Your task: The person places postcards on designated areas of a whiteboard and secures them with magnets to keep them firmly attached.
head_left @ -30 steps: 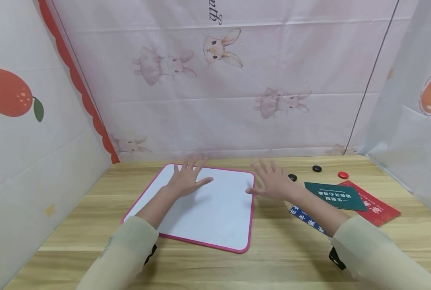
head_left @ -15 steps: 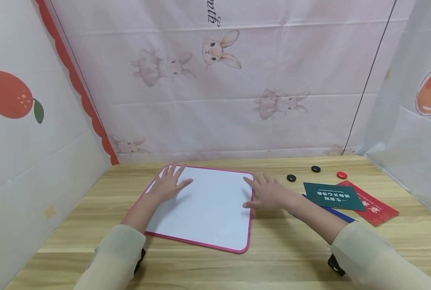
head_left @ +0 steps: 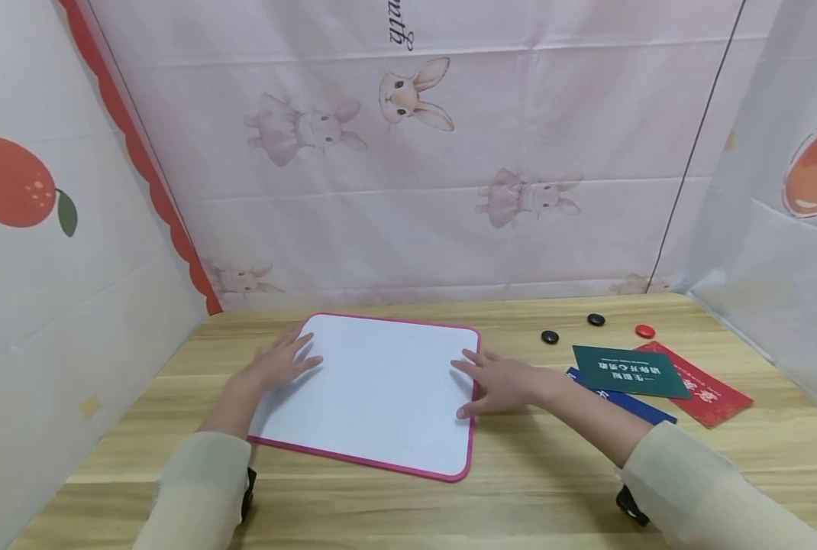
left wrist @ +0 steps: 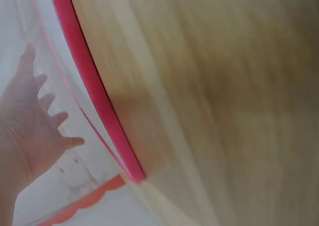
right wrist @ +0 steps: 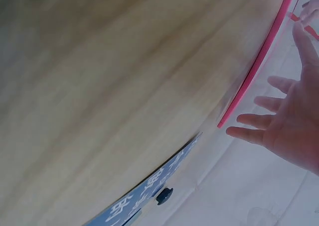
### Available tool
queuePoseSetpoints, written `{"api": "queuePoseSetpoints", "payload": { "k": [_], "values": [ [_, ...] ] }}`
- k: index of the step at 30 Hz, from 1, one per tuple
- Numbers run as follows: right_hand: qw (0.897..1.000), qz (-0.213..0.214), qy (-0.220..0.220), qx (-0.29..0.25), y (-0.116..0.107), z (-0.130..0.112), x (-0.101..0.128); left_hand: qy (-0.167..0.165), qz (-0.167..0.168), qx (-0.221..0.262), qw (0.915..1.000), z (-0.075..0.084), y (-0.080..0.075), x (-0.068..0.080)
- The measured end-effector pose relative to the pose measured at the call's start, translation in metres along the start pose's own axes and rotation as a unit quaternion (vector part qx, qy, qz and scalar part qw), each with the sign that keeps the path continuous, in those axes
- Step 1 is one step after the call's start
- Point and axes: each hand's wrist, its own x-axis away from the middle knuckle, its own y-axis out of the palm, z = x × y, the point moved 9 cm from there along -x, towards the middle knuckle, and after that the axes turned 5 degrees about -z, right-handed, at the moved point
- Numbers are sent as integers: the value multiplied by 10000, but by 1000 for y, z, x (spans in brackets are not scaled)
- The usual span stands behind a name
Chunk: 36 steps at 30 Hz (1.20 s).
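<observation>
A whiteboard (head_left: 381, 393) with a pink rim lies flat on the wooden table. Over its left edge is my left hand (head_left: 276, 365), fingers spread and nothing in them. On the opposite side my right hand (head_left: 508, 382) reaches over the right edge, its fingers parted and also holding nothing. In the left wrist view the left hand (left wrist: 32, 121) appears beside the pink rim (left wrist: 94, 86), palm showing. The right wrist view shows the right hand (right wrist: 294, 111) with straight, spread fingers near the rim (right wrist: 259, 61).
Right of the board, a green card (head_left: 631, 372) overlaps a red card (head_left: 711, 389) and a blue card (head_left: 631, 405). Two black round pieces (head_left: 550, 337) and a red one (head_left: 645, 331) lie behind them. Printed cloth walls (head_left: 353, 229) enclose the wooden table (head_left: 353, 504).
My left hand has moved left and nearer to me, from over the board to its left edge. The right hand has come slightly nearer and lower at the right edge. The whiteboard stays put.
</observation>
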Motion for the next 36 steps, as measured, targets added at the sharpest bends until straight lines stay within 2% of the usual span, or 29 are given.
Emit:
{"api": "queuePoseSetpoints", "payload": {
  "k": [3, 7, 15, 36],
  "values": [
    [9999, -143, -19, 25, 3, -2, -1, -107, -294, 152, 9994, -6, 4, 4],
    [9995, -327, 13, -8, 8, -3, -2, -122, -519, 307, 9981, -9, 9, 6],
    [9984, -531, 189, 20, 13, -4, -2, -107, -688, 343, 9970, -9, 11, 4],
    [9966, -766, 168, -248, 15, 9, -7, -540, -1073, 265, 9924, 2, 16, 5]
  ]
}}
